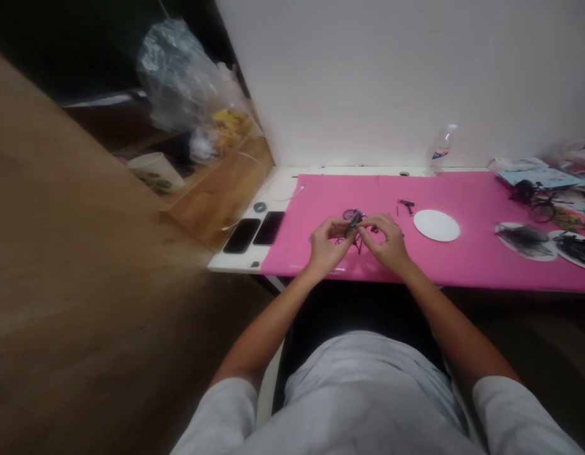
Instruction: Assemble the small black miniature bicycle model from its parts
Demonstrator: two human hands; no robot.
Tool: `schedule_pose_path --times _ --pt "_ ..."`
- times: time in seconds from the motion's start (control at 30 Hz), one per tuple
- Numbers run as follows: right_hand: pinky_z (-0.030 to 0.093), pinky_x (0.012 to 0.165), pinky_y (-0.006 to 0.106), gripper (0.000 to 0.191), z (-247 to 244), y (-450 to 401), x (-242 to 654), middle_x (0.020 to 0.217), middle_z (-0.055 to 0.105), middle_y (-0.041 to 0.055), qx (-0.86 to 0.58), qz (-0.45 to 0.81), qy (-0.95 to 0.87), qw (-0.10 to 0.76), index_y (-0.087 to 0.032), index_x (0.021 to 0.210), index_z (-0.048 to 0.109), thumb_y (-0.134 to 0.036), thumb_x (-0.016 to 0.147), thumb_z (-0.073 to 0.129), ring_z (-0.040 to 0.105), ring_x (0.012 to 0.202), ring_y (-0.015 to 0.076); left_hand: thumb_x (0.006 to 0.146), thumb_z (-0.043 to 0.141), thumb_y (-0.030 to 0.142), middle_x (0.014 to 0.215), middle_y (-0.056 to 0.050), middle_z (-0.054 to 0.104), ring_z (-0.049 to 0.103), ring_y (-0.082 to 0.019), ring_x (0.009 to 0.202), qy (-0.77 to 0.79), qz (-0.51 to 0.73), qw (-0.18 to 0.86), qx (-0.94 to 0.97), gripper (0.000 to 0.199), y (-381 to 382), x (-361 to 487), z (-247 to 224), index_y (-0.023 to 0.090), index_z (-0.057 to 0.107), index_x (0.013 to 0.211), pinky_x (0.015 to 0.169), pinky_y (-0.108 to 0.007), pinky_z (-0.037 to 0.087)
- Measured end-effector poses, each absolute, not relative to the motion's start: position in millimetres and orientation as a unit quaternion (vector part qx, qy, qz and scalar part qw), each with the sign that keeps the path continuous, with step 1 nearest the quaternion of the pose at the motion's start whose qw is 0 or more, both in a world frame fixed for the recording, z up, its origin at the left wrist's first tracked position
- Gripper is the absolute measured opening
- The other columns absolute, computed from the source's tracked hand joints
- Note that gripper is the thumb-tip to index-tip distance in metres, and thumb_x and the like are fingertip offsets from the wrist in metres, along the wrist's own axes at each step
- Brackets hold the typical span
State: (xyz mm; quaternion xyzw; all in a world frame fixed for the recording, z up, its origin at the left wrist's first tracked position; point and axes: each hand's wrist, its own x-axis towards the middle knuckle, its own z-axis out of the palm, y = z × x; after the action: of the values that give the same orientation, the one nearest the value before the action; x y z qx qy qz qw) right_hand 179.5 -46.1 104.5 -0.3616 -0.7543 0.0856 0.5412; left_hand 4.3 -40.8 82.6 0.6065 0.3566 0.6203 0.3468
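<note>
Dark part [353, 224] is narrowly pinched by left hand [329, 242] and right hand [387, 242].

A plain pale wall [391, 82] rises behind the far edge of the desk [230, 261]. Wooden boarding [223, 189] flanks its left edge. The light is dim.

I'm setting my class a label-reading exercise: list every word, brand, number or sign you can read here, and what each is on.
No text can be read.
Blue-and-orange label on the bottle: too blurred to read.
Light-blue flat item at the right: any print is too blurred.
Dark part being held: no lettering visible.
</note>
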Motion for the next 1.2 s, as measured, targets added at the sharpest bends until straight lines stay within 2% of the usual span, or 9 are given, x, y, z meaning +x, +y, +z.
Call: schedule_pose_path --times 0.27,0.6,0.8,0.97,1.2 --pt "0.053 0.080 0.041 0.006 108 -44 185 0.092 0.074 0.0036 -0.360 0.117 -0.744 0.550 -0.026 0.094 0.077 -0.028 0.094 0.071 0.065 0.088 0.0236 0.077 0.092 0.048 0.095 -0.007 0.079 0.078 -0.020 0.083 0.336 0.620 0.364 0.609 0.042 -38 5 78 0.018 0.070 0.098 0.078 -0.034 0.065" --pt "0.051 0.082 0.043 0.013 110 -50 177 0.090 0.074 0.0041 -0.333 0.003 -0.759 0.560 -0.025 0.098 0.078 -0.018 0.096 0.067 0.063 0.085 0.0239 0.081 0.089 0.045 0.092 -0.007 0.079 0.078 -0.019 0.080 0.347 0.627 0.356 0.600 0.037 -40 7 80 0.018 0.070 0.098 0.076 -0.033 0.066" --pt "0.052 0.072 0.037 0.011 110 -51 178 0.086 0.073 0.0029 -0.352 0.109 -0.729 0.577 -0.026 0.096 0.080 -0.020 0.093 0.071 0.062 0.082 0.0219 0.078 0.092 0.042 0.094 -0.007 0.079 0.078 -0.019 0.082 0.332 0.635 0.349 0.604 0.039 -39 6 78 0.018 0.071 0.100 0.077 -0.032 0.066" --pt "0.052 0.070 0.037 0.010 111 -51 178 0.087 0.073 0.0032 -0.356 0.125 -0.723 0.579 -0.026 0.094 0.080 -0.021 0.092 0.071 0.062 0.082 0.0218 0.077 0.093 0.044 0.093 -0.008 0.079 0.078 -0.020 0.081 0.332 0.632 0.353 0.604 0.040 -40 7 79 0.018 0.072 0.099 0.076 -0.033 0.066" --pt "0.053 0.079 0.042 0.012 117 -57 175 0.088 0.076 0.0032 -0.343 0.025 -0.749 0.567 -0.025 0.095 0.078 -0.018 0.094 0.068 0.064 0.081 0.0227 0.079 0.092 0.042 0.092 -0.007 0.078 0.078 -0.020 0.080 0.330 0.642 0.352 0.596 0.038 -43 9 81 0.017 0.071 0.099 0.077 -0.033 0.066"
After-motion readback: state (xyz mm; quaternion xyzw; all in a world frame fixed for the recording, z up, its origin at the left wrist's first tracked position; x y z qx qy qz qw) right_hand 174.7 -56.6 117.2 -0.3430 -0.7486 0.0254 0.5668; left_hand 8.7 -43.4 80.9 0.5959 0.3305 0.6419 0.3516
